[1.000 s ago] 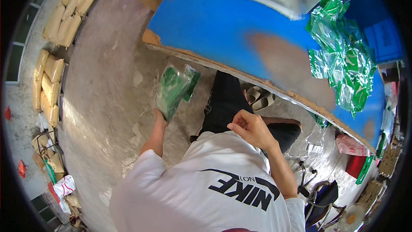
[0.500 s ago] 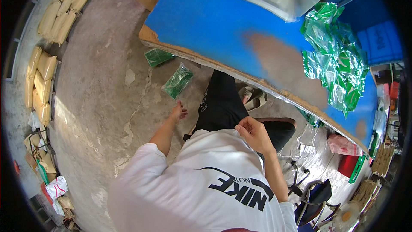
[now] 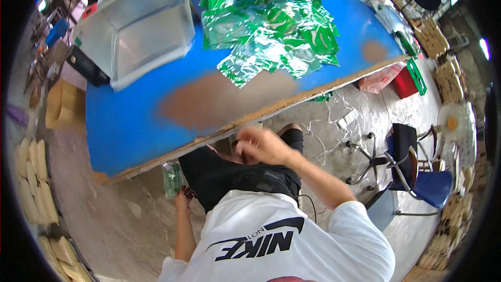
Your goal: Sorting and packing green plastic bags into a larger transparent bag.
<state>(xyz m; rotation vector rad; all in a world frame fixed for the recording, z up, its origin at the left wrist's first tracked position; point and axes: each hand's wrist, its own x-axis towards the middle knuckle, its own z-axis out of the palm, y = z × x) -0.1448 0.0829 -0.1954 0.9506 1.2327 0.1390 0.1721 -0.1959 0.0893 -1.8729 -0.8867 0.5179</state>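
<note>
My left hand (image 3: 183,194) hangs low at my left side, its fingers apart. It is right beside a clear packet with green contents (image 3: 172,178) on the floor; whether they touch I cannot make out. My right hand (image 3: 261,146) is raised over my lap at the front edge of the blue table (image 3: 130,141). It is smeared by motion, so its fingers are unclear. A heap of green and clear plastic bags (image 3: 276,26) lies on the table, beyond my right hand.
A translucent plastic bin (image 3: 151,47) stands on the table's left part. A cardboard box (image 3: 65,104) is beyond the table's left end. Tan bundles (image 3: 36,183) lie at far left. Chairs (image 3: 407,162), a white power strip (image 3: 348,118) and cords are at right.
My view has swung right, bringing the bag heap and bin more into sight. My right hand has gone from my waist toward the table edge. My left hand is now closer to the packet.
</note>
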